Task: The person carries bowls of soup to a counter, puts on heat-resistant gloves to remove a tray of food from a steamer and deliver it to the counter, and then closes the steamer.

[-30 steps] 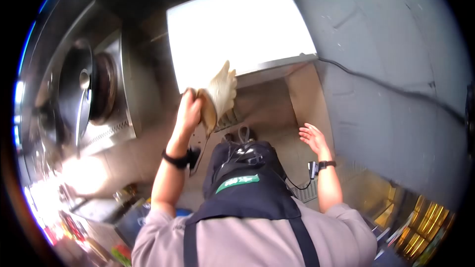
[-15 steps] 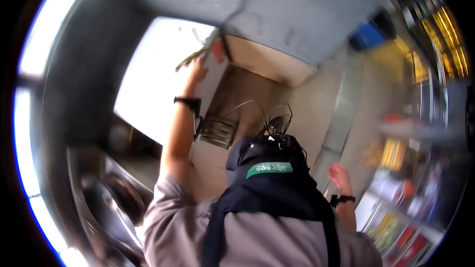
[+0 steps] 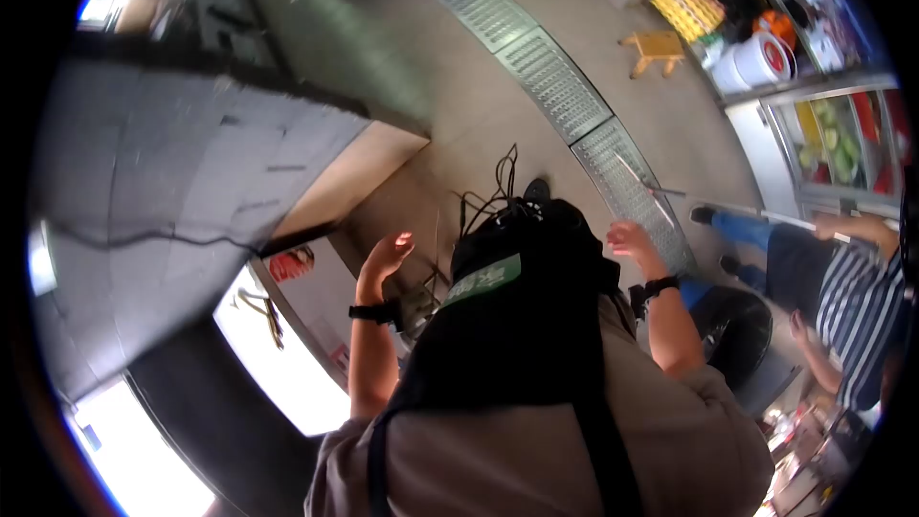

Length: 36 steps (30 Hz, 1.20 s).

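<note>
My left hand (image 3: 388,256) is in the air beside the white-topped cabinet or freezer (image 3: 316,297). Its fingers curl loosely and I see nothing in them. My right hand (image 3: 629,240), also apparently bare, hangs above the metal floor grating (image 3: 627,177) with loosely bent fingers. Between my hands is the dark bag (image 3: 517,325) on my front, bearing a green label and loose black cables. On the bright white top lies a thin brownish-green bundle (image 3: 271,318), too unclear to name.
At right, a person in a striped shirt (image 3: 857,311) holds a long thin handle (image 3: 713,199) reaching the grating. A black bin (image 3: 732,330) is close to my right arm. A wooden stool (image 3: 658,51), white bucket (image 3: 751,62) and glass-front cabinet (image 3: 780,148) stand farther off.
My view has swung right. My left hand has come away from the white top and the thin bundle there. The floor grating and a person at right now show plainly.
</note>
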Each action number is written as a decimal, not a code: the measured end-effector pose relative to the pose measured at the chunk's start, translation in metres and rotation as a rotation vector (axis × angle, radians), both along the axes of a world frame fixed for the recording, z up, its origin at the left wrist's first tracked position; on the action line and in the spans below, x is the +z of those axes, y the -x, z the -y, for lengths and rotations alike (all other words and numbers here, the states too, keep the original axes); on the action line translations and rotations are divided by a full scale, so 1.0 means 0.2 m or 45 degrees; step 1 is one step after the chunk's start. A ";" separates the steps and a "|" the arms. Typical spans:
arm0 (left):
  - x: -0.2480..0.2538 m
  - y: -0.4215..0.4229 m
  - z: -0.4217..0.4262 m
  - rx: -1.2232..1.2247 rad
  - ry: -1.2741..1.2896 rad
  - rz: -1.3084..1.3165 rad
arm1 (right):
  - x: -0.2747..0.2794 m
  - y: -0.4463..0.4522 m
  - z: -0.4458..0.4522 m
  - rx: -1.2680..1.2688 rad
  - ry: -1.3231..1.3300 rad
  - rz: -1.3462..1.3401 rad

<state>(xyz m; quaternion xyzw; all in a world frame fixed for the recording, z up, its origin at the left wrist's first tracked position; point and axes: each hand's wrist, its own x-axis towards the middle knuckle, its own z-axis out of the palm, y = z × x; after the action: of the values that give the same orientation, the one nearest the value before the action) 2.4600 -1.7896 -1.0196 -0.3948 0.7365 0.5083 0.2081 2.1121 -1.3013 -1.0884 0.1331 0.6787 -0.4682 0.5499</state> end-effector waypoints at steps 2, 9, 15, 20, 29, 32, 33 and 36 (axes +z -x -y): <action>0.07 0.36 0.00 0.113 -0.145 -0.100 | 0.01 0.25 -0.05 -0.108 0.000 -0.039; 0.17 1.01 0.09 0.058 -0.062 -0.085 | -0.05 0.94 -0.05 0.026 0.162 -0.152; 0.27 1.37 0.27 0.043 -0.106 0.043 | 0.39 1.26 0.30 -0.199 0.071 -0.362; 0.22 1.69 0.56 0.094 -0.218 0.165 | 0.39 1.53 0.36 -0.125 -0.017 -0.346; -0.16 2.67 1.31 -0.384 -0.195 0.164 | 0.29 1.83 0.39 -0.338 -0.348 -0.108; 0.09 3.36 1.39 -0.641 0.118 0.112 | 0.43 1.97 0.45 -0.422 -0.370 -0.041; 0.16 3.58 1.37 -0.585 0.144 -0.051 | 0.41 2.04 0.48 -0.448 -0.367 -0.041; 0.38 4.18 1.27 -0.632 0.141 0.023 | 0.40 2.23 0.55 -0.461 -0.361 -0.038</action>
<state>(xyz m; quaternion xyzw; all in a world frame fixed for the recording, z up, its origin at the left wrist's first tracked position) 1.6230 -2.0443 -0.9431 -0.2173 0.8357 0.3971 0.3110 1.6663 -1.4114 -1.0084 0.3218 0.7108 -0.4611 0.4226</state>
